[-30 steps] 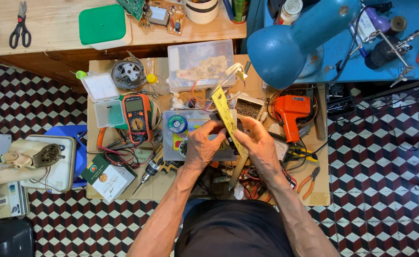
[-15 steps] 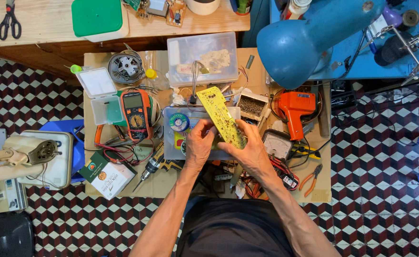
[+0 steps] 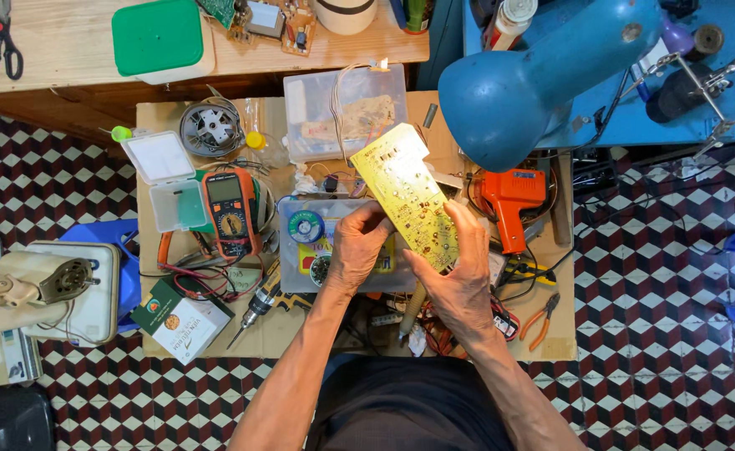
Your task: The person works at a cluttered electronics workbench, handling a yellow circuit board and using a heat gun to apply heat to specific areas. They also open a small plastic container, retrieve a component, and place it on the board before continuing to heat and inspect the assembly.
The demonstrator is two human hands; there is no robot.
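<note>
While both forearms rise, left hand [image 3: 357,246] and right hand [image 3: 459,280] fingers clamp the yellow circuit board [image 3: 405,194].

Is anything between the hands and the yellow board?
No, nothing visible. Both hands already touch the board: the left hand has its lower left edge, and the right hand has its lower right end. The board is held above the clear box on the table.

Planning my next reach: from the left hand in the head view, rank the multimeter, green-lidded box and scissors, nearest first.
1. Multimeter: just left of the left hand, on the low table.
2. Green-lidded box: up-left, on the wooden bench.
3. Scissors: far upper-left corner.
</note>
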